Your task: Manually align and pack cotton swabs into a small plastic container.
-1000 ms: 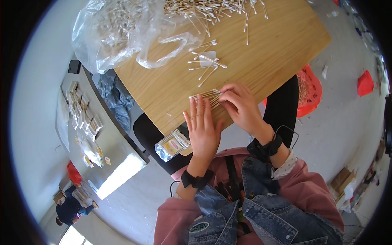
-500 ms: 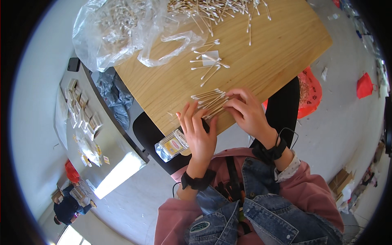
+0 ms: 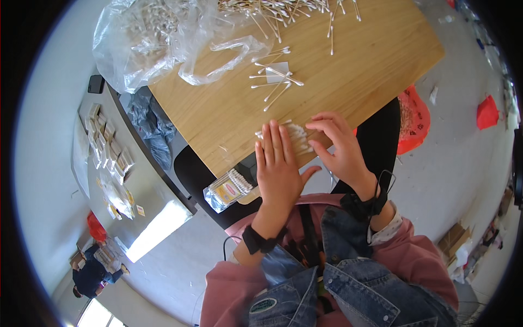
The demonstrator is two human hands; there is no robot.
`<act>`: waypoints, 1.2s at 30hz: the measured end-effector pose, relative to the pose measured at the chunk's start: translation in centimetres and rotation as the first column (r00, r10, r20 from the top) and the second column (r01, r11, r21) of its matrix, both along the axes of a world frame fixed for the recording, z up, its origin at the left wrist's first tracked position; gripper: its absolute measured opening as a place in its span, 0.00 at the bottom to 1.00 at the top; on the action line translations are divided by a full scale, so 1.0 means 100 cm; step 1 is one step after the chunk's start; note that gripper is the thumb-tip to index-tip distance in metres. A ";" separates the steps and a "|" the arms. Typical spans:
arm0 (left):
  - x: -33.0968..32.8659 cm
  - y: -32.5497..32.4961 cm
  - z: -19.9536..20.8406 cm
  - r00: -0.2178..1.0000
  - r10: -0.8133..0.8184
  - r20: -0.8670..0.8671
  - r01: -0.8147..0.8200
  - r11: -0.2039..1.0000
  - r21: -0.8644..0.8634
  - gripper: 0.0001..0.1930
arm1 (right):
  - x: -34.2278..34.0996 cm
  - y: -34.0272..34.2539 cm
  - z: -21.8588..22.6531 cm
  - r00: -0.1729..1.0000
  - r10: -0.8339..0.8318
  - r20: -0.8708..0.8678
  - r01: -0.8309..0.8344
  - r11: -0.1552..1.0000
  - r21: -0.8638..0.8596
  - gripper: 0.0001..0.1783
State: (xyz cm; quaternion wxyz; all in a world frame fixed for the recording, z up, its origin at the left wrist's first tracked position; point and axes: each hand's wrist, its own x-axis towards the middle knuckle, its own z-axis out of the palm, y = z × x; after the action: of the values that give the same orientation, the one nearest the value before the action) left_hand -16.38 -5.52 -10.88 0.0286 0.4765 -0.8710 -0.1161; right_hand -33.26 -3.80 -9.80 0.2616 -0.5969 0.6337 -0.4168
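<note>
A bunch of cotton swabs [image 3: 298, 137] lies at the near edge of the wooden table [image 3: 348, 76]. My left hand [image 3: 279, 163] rests flat over them, fingers straight and thumb out, hiding most of their sticks. At their right ends is my right hand [image 3: 343, 150], its fingers apart and slightly curved with nothing between them. Left of my left hand, a clear pack of cotton swabs [image 3: 230, 188] with a yellow and red label sits by the table's edge. Farther up, a few loose swabs [image 3: 278, 90] lie across a small white paper square [image 3: 277, 72].
A clear plastic bag [image 3: 141, 43] full of swabs and a loose swab pile [image 3: 283, 11] occupy the far side. To the left, a grey table [image 3: 147, 180] carries several packs [image 3: 109, 139] and a phone [image 3: 96, 84]. Another person [image 3: 92, 272] is at the lower left.
My left hand has flattened and moved right over the swabs. My right hand has drawn back a little to the right, its fingers now off the swabs and spread wider.
</note>
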 end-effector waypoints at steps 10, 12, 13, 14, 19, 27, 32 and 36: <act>-0.005 -0.016 0.004 0.999 0.042 0.023 -0.041 0.999 -0.031 0.63 | 0.003 -0.002 0.000 0.999 0.025 -0.037 -0.026 0.999 -0.026 0.23; -0.003 -0.017 0.011 0.999 0.034 0.018 -0.034 0.999 -0.009 0.63 | 0.004 -0.003 0.000 0.998 0.022 -0.056 -0.023 0.999 -0.034 0.25; 0.000 -0.018 0.017 0.996 0.041 -0.074 -0.036 0.997 0.070 0.61 | 0.005 -0.003 -0.002 0.996 0.026 -0.082 -0.029 0.999 -0.035 0.27; 0.004 -0.019 0.022 0.985 0.056 -0.163 -0.032 0.988 0.150 0.60 | 0.006 -0.005 -0.003 0.994 0.031 -0.108 -0.035 0.999 -0.036 0.29; 0.022 -0.016 0.022 0.660 0.340 -0.670 -0.184 0.938 0.295 0.48 | 0.014 -0.014 -0.001 0.989 0.008 -0.145 -0.015 0.999 -0.048 0.35; -0.005 -0.031 -0.002 -0.174 0.532 -0.829 -0.113 0.825 0.554 0.35 | 0.041 -0.031 -0.021 0.733 -0.033 0.679 0.136 0.986 -0.100 0.30; -0.016 -0.031 0.001 -0.219 0.559 -0.800 -0.127 0.797 0.591 0.36 | 0.057 -0.035 -0.022 0.613 -0.003 0.790 0.136 0.986 -0.101 0.30; -0.019 -0.035 0.001 -0.222 0.546 -0.808 -0.142 0.801 0.581 0.36 | 0.054 -0.043 -0.021 0.644 -0.028 0.764 0.138 0.987 -0.080 0.30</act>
State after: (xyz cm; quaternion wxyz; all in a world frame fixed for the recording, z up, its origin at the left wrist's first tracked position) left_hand -18.26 -9.03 -10.79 0.6188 0.4556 -0.3580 -0.5305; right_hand -27.90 -8.13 -11.94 0.4440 -0.3531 0.4634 -0.6808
